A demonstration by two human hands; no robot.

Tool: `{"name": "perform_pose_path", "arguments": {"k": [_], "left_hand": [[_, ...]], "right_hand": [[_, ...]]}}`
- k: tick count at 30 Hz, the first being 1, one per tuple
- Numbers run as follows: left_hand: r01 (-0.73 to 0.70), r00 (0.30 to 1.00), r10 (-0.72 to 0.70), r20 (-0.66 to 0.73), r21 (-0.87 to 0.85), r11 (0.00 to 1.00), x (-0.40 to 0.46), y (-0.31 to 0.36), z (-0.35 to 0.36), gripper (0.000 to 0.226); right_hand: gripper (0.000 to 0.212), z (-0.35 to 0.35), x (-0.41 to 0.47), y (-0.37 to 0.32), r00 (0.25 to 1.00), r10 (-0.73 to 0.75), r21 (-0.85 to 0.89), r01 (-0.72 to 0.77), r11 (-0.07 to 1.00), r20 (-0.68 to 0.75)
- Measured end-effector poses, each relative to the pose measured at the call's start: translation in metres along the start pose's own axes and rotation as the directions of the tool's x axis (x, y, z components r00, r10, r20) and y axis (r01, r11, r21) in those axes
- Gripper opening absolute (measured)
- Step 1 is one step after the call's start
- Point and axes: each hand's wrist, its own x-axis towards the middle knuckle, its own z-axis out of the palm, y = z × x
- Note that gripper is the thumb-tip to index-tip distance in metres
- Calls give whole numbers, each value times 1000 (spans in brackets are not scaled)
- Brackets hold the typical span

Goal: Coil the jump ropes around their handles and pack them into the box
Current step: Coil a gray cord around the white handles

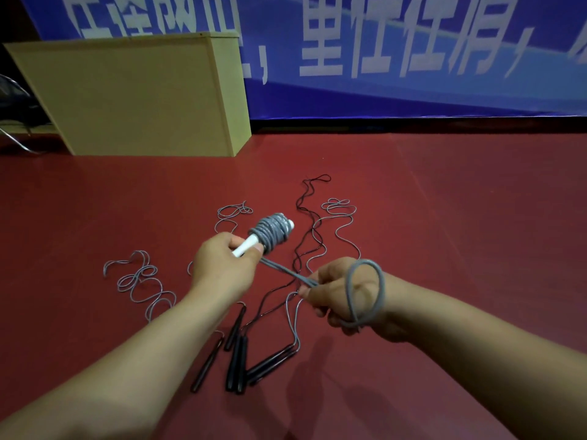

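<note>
While our left hand (222, 262) grips the white handles (246, 248), fingers (236, 242) pressed around them, we are midway through coiling the grey rope (273, 230) on their far end. A doubled strand runs taut from that coil to our right hand (341, 293), whose fingers (306, 292) pinch it, with a last loop (365, 293) draped over the hand. We judge only this tail is left to wind on; next we should feed it round the handles under steady tension and tuck the end so it cannot spring loose. Beneath the coil, on the red floor (444, 217), lie other ropes, uncoiled, and several black handles (236, 360). The box (133, 96) stands beyond the coil, to its left.
</note>
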Motion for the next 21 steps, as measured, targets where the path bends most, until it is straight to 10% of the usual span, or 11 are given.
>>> {"name": "perform_pose_path", "arguments": {"k": [12,21], "left_hand": [[-115,810,14,586,135,984,-19,-9,-1,13],[-346,537,67,841,148,927,-30,2,-4,12]], "right_hand": [[14,-18,-5,-2,993,-59,235,81,969,-101],[4,-32,7,8,893,-368,-467,218,857,-258]]}}
